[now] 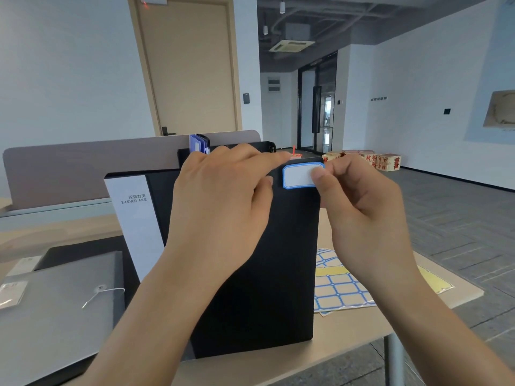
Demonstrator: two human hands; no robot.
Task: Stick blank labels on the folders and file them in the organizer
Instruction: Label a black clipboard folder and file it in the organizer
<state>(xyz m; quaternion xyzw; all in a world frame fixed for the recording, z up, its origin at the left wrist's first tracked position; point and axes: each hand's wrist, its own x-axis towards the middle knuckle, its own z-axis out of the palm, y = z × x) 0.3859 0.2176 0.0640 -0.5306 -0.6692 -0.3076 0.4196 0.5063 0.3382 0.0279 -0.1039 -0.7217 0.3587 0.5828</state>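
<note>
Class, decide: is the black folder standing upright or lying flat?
Upright: the black folder stands on its lower edge on the desk, steadied by the left hand.

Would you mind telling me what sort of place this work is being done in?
Most likely an office, sparsely furnished. The person works at a desk with a divider panel behind it; beyond are a door with a card reader beside it, grey carpet tiles and a ceiling air-conditioning unit.

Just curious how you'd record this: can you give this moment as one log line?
step: labelling | left hand: steadies black folder | right hand: pinches blue-bordered label at top corner | filed: not yet
</note>
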